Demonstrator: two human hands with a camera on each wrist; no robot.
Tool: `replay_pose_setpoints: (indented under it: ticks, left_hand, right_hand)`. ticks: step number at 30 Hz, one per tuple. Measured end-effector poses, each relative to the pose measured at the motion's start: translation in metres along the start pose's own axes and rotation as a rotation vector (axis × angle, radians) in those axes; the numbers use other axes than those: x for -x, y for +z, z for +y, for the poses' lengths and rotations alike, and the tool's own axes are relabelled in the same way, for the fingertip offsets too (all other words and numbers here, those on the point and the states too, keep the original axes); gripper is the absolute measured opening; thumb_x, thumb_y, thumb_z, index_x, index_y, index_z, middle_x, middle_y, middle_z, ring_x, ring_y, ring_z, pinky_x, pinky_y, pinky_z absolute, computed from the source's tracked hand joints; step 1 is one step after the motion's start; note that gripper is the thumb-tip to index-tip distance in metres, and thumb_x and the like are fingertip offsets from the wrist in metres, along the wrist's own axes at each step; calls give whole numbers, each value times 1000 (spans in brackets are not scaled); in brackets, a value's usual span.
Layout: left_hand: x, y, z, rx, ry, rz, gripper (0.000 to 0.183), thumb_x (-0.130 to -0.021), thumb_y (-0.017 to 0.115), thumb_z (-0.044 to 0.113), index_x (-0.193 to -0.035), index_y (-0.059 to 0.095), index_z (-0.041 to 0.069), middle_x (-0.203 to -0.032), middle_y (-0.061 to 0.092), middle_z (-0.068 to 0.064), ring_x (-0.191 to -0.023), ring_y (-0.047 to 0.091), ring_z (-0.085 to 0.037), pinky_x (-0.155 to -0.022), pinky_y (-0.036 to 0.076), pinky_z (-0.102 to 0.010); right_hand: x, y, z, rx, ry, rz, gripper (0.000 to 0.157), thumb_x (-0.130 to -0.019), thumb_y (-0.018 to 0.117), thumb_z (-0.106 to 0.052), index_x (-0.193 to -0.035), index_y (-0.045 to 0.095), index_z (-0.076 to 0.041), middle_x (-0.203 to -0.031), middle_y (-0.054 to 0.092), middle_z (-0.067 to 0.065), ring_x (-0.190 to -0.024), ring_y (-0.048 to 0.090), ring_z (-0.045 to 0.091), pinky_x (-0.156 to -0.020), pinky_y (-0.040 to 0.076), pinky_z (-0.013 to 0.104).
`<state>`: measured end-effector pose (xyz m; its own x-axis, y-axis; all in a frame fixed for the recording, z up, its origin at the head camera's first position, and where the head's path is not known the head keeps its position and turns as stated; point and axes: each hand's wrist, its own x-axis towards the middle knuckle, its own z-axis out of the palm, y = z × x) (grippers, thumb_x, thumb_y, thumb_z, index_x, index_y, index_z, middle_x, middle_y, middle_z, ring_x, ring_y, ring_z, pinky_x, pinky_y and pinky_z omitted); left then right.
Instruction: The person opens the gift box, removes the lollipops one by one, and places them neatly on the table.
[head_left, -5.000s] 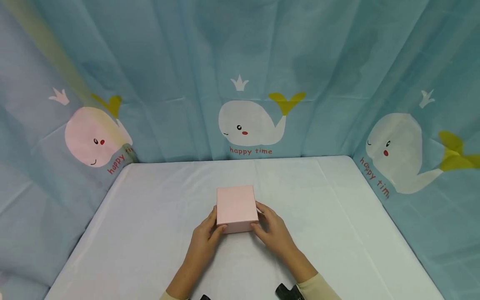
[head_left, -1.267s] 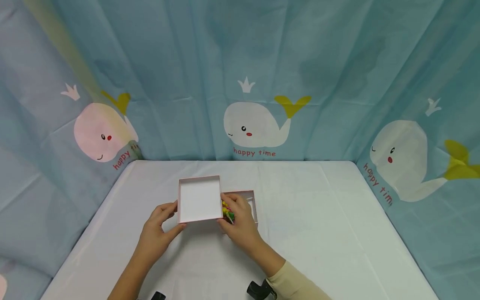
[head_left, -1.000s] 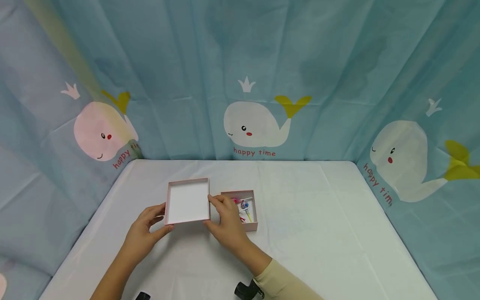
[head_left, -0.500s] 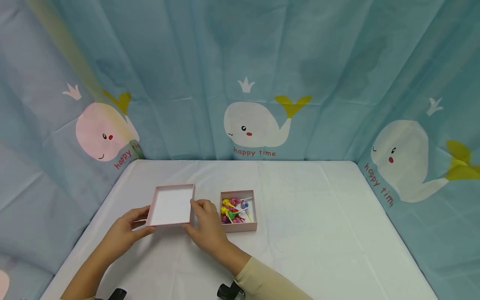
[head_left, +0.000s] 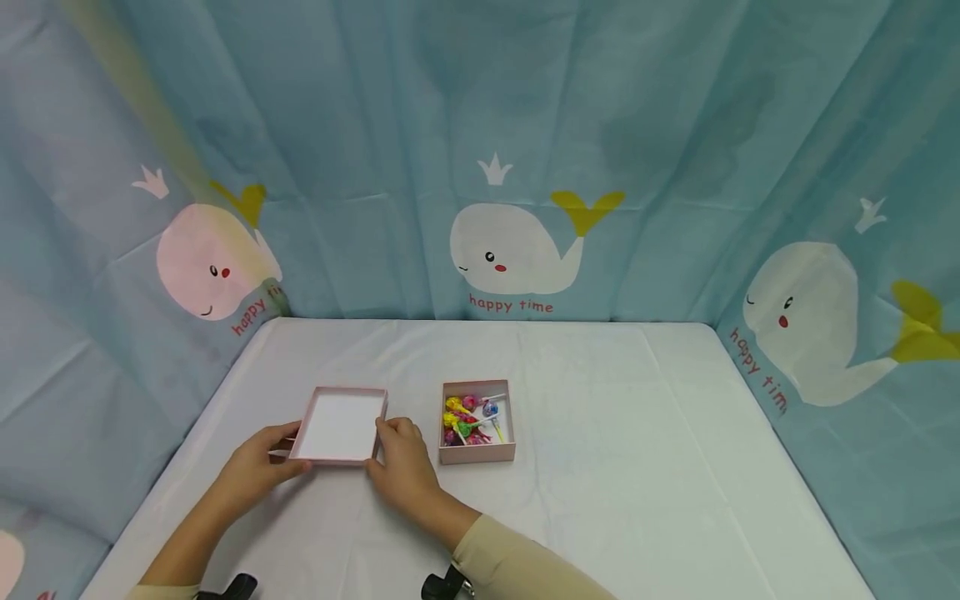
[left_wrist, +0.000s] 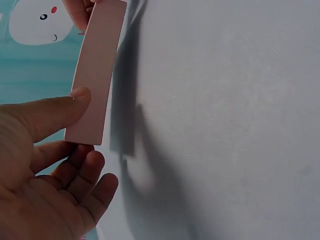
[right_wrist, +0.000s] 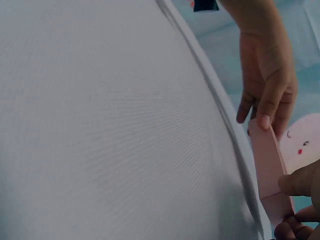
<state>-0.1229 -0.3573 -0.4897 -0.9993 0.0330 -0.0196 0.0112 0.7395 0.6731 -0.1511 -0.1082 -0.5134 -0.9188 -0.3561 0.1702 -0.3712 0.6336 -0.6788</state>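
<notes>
Mostly matt, with a little shine.
To my eye, the pink lid and box looked like smooth, matt card; the lollipops were glossy; the tablecloth was dull fabric, the backdrop creased cloth, the sleeve matt cloth, the wrist device black plastic.

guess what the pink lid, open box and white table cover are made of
Pink lid: probably cardboard, matte, with thin, stiff, crisp-edged walls. Open box: likely the same board, judging by its matching matte pink walls. White table cover: apparently matte fabric, given its soft creases.
</notes>
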Motion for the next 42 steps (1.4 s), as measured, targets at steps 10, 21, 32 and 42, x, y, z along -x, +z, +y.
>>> replay_pose_setpoints:
  ticks: [10,21,32,42]
  left_hand:
    - [-8,11,-7,-55,-111,-50,83,-80,89,30,-140,51,-12,-120,68,-23,-106,67,-35,-80,61,-43]
    - [-10,10,-3,-41,-133,-71,86,-80,89,32,-142,50,-13,-130,63,-29,-113,65,-39,-85,60,-45]
    - [-6,8,7,-51,-215,-63,101,-78,89,42,-147,41,-14,-140,55,-33,-123,59,-47,-91,60,-54]
    - [0,0,32,-51,-118,43,93,-88,82,33,-155,33,-9,-148,46,-35,-128,52,-53,-98,55,-63]
  right_hand:
    - [-4,8,11,-74,70,-28,61,-89,80,-20,-145,58,-8,-129,59,4,-118,55,15,-99,52,26]
    - [-5,5,10,-37,61,-49,58,-90,78,-26,-142,60,-8,-127,60,3,-118,56,14,-100,53,26]
    - [3,-14,-3,89,-90,-70,54,-90,78,-31,-139,63,-13,-129,62,1,-120,58,12,-100,54,23]
    - [1,-53,-5,91,-376,-220,46,-100,67,-32,-144,58,-19,-140,59,-6,-134,51,9,-114,44,21]
